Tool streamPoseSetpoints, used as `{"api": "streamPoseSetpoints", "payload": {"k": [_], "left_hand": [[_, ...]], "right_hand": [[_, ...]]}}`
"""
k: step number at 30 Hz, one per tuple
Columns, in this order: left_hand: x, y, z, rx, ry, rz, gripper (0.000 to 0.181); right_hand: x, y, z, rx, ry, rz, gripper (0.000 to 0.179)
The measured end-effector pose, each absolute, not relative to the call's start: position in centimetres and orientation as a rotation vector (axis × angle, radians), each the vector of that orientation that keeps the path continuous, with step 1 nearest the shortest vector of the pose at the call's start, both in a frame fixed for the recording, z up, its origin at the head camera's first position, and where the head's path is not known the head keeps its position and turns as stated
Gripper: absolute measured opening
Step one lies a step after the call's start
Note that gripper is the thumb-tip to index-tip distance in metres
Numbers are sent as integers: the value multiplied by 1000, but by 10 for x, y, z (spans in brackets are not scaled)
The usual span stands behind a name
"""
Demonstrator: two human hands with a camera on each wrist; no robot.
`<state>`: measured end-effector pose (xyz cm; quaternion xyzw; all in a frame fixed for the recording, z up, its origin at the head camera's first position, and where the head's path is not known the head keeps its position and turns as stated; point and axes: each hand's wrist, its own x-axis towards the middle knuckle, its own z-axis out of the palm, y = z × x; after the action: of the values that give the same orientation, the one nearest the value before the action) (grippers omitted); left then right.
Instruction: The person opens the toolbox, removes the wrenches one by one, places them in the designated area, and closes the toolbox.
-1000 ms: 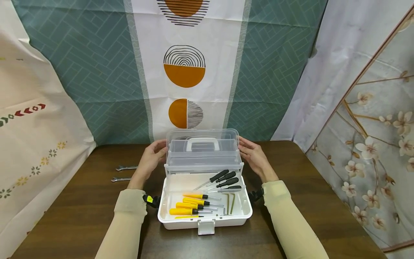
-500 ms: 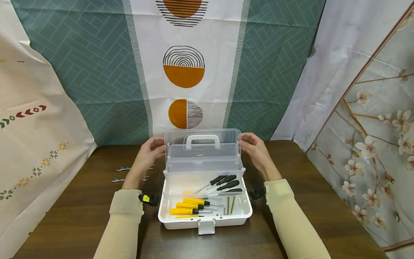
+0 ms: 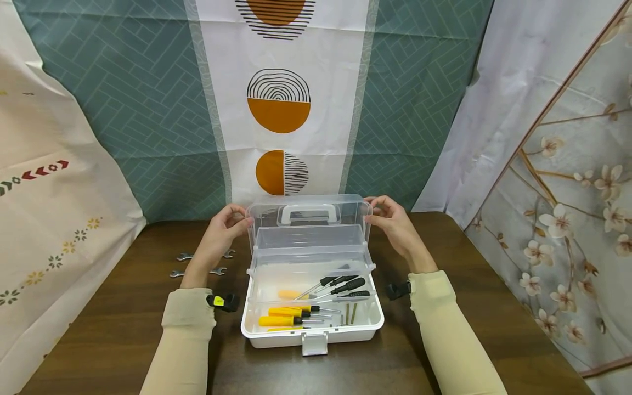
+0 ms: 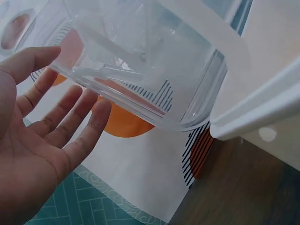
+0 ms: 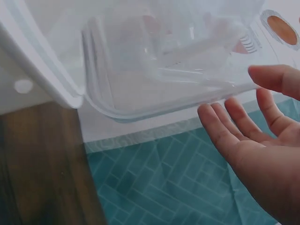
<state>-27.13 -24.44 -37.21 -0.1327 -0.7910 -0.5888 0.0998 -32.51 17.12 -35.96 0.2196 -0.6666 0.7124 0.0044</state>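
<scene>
A white toolbox (image 3: 278,343) stands on the table, its clear lid (image 3: 264,211) raised at the back. My left hand (image 3: 219,236) pinches the lid's left edge between thumb and fingers; my right hand (image 3: 397,230) does likewise at the right edge. In the left wrist view, the left fingertips (image 4: 101,110) lie along the clear rim. On the lid is a white handle (image 3: 309,209). A clear tray (image 3: 310,258) hangs over the box's rear part, partly veiling black-handled screwdrivers (image 3: 354,283). Yellow-handled screwdrivers (image 3: 275,321) and brass-coloured rods (image 3: 347,314) lie in front.
Two wrenches, an upper one (image 3: 229,254) and a lower one (image 3: 217,271), lie left of the box, partly behind my left forearm. A white latch (image 3: 314,344) hangs at the box front. Patterned cloth (image 3: 415,109) hangs behind the brown table (image 3: 474,307).
Both hands have risen slightly and moved a little apart with the lid, which has tipped forward. The clear tray has come forward and down over the tools, and more of the wrenches shows.
</scene>
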Motion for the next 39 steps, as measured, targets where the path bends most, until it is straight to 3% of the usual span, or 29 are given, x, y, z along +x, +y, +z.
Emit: {"api": "streamPoseSetpoints", "payload": {"k": [10, 17, 28, 35, 39], "left_hand": [[-267, -250, -371, -445, -2321, -1798, 28], [-266, -250, -370, -478, -2311, -1816, 27], [-267, -250, -368, -533, -2281, -1848, 19], [-265, -252, -365, -561, -2302, -1848, 21], [-261, -257, -360, -609, -2255, -1845, 34]], "right_hand": [[-323, 184, -345, 816, -2309, 2097, 22], [-320, 183, -319, 962, -2393, 1662, 39], [-320, 150, -292, 1255, -2548, 1100, 36], [-323, 148, -297, 1272, -2571, 1070, 35], [-322, 145, -298, 1283, -2555, 1087, 34]]}}
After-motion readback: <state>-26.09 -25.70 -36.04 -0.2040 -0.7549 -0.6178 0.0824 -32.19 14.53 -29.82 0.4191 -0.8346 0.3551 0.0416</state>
